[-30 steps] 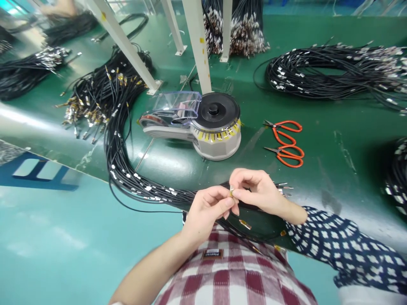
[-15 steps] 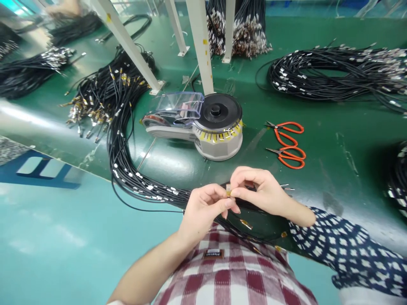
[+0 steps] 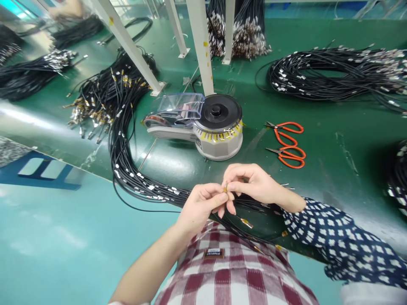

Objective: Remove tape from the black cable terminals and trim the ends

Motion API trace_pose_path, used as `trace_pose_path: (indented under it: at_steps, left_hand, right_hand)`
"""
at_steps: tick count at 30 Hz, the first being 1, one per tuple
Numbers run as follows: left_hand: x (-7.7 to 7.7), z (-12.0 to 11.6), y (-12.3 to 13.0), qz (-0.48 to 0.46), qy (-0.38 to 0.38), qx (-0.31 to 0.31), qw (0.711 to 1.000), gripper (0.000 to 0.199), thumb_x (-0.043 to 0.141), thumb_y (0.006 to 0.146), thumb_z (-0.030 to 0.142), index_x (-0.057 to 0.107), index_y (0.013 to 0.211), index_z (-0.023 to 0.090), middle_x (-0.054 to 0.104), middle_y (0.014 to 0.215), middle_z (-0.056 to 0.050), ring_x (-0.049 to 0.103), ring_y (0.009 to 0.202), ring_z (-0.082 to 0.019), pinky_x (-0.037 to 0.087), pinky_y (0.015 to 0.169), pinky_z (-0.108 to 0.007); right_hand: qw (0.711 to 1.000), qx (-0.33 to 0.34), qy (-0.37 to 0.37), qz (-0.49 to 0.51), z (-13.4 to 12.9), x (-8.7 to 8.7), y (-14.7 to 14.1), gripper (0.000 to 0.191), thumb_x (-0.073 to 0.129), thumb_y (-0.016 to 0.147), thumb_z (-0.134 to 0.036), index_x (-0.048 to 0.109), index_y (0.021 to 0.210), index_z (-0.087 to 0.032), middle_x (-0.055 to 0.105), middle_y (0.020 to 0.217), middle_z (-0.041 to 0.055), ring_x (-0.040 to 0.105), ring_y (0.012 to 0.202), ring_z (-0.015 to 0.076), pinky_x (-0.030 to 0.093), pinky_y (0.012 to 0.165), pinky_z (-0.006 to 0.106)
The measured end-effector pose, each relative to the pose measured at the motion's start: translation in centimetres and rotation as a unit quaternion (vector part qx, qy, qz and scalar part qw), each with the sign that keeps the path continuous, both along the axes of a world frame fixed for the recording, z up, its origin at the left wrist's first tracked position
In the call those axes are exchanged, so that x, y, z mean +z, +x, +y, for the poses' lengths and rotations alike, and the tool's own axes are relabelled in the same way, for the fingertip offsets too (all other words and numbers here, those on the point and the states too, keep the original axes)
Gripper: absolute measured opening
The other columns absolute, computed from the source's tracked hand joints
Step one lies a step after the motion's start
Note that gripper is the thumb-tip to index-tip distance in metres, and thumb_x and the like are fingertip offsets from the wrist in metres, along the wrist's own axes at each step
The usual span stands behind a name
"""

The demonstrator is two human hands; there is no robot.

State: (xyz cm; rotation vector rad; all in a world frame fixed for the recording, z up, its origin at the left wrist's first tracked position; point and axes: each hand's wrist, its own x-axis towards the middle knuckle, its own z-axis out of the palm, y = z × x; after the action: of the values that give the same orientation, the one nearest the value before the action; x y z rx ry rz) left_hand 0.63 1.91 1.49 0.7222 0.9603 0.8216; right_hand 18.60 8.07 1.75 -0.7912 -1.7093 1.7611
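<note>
Fingertips of my left hand (image 3: pixel 203 205) and my right hand (image 3: pixel 249 183) meet just above the table's near edge. Between them they pinch a small connector end (image 3: pixel 225 187) wrapped in amber tape; the fingers cover most of it. Both hands are closed on this cable end. Below and around them runs a bundle of black cables (image 3: pixel 165 194) with white labels. One loose cable end with amber tape and a metal tip (image 3: pixel 246 223) lies just under my right hand. More cable ends stretch along the table edge.
A round tape dispenser (image 3: pixel 219 146) stands ahead of my hands, and two red-handled scissors (image 3: pixel 291 157) lie to its right. White posts (image 3: pixel 200 46) rise behind it. Coiled cables (image 3: pixel 318 95) lie at the back right, taped cable ends (image 3: pixel 92 114) at the left. A person's arm (image 3: pixel 68 8) shows far left.
My right hand has shifted slightly left, closer against my left fingertips. The connector between them has turned, and less of it shows.
</note>
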Motion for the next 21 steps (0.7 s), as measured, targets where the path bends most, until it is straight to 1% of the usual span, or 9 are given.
trace_pose_path:
  at_steps: [4,6,10,13,15,16,17,19,21]
  left_hand:
    - [-0.4,0.4,-0.1,-0.046,-0.029,-0.027,0.998,0.032,0.081,0.073,0.042,0.071,0.073,0.012,0.069,0.058,-0.006,0.051,0.045,-0.009,0.036,0.046,-0.021]
    - [-0.6,0.5,-0.2,-0.063,-0.029,-0.033,0.997,0.03,0.08,0.075,0.041,0.071,0.075,0.012,0.069,0.059,-0.006,0.051,0.046,-0.009,0.037,0.046,-0.02]
    - [-0.6,-0.1,0.0,-0.033,0.01,-0.046,0.998,0.025,0.073,0.082,0.037,0.068,0.08,0.013,0.068,0.062,-0.005,0.05,0.048,-0.009,0.039,0.049,-0.021]
    - [0.1,-1.1,0.7,0.068,0.12,-0.1,0.985,0.019,0.071,0.085,0.029,0.068,0.099,0.016,0.07,0.075,-0.005,0.059,0.063,-0.013,0.047,0.062,-0.024]
    - [0.5,-1.7,1.3,0.15,0.242,-0.168,0.944,0.02,0.064,0.091,0.024,0.067,0.109,0.018,0.071,0.087,-0.007,0.062,0.077,-0.016,0.05,0.073,-0.027]
    - [0.5,-2.0,1.5,0.19,0.312,-0.199,0.909,0.017,0.058,0.094,0.022,0.067,0.108,0.018,0.071,0.091,-0.009,0.063,0.082,-0.018,0.05,0.077,-0.028]
    - [0.4,-2.2,1.7,0.234,0.382,-0.223,0.865,0.018,0.053,0.097,0.022,0.069,0.104,0.017,0.07,0.094,-0.011,0.062,0.084,-0.019,0.051,0.079,-0.03]
    - [-0.2,-2.5,2.2,0.324,0.499,-0.253,0.763,0.023,0.049,0.099,0.024,0.07,0.094,0.016,0.069,0.099,-0.014,0.062,0.086,-0.022,0.05,0.079,-0.034]
    - [-1.1,-2.7,2.5,0.389,0.553,-0.29,0.677,0.025,0.052,0.097,0.027,0.069,0.084,0.015,0.068,0.096,-0.013,0.061,0.082,-0.023,0.05,0.075,-0.035]
  right_hand:
    - [0.99,-0.037,0.133,-0.036,-0.1,-0.8,0.3,0.021,0.059,0.094,-0.031,0.069,0.082,-0.018,0.064,0.083,0.0038,0.061,0.076,0.0147,0.048,0.069,0.027]
    - [0.98,-0.067,0.176,-0.061,0.0,-1.4,0.9,0.019,0.057,0.095,-0.027,0.07,0.085,-0.019,0.066,0.087,0.0048,0.062,0.079,0.0157,0.049,0.072,0.028]
    - [0.968,-0.141,0.171,-0.115,0.0,-1.8,3.0,0.017,0.058,0.095,-0.029,0.07,0.087,-0.021,0.066,0.089,0.0044,0.06,0.073,0.015,0.048,0.064,0.028]
    - [0.953,-0.19,0.162,-0.169,0.0,-1.7,5.2,0.016,0.06,0.093,-0.032,0.07,0.089,-0.02,0.066,0.086,0.0035,0.058,0.07,0.015,0.045,0.06,0.027]
    - [0.942,-0.183,0.162,-0.23,-0.1,-1.6,6.7,0.017,0.059,0.093,-0.032,0.07,0.092,-0.02,0.067,0.087,0.0038,0.059,0.071,0.0157,0.044,0.06,0.027]
    - [0.934,-0.168,0.166,-0.266,-0.1,-1.5,7.4,0.017,0.058,0.093,-0.031,0.07,0.095,-0.02,0.068,0.088,0.0041,0.06,0.072,0.0161,0.045,0.062,0.028]
    - [0.924,-0.152,0.175,-0.303,-0.2,-1.6,8.0,0.017,0.057,0.093,-0.031,0.07,0.096,-0.02,0.069,0.09,0.0044,0.061,0.073,0.0165,0.046,0.064,0.029]
    - [0.895,-0.133,0.205,-0.374,-0.4,-1.7,9.0,0.017,0.057,0.093,-0.03,0.071,0.098,-0.021,0.07,0.094,0.0054,0.063,0.078,0.0184,0.049,0.07,0.032]
    - [0.86,-0.132,0.242,-0.429,-0.6,-2.0,9.6,0.016,0.058,0.091,-0.028,0.071,0.097,-0.021,0.07,0.098,0.0065,0.066,0.086,0.0218,0.051,0.077,0.035]
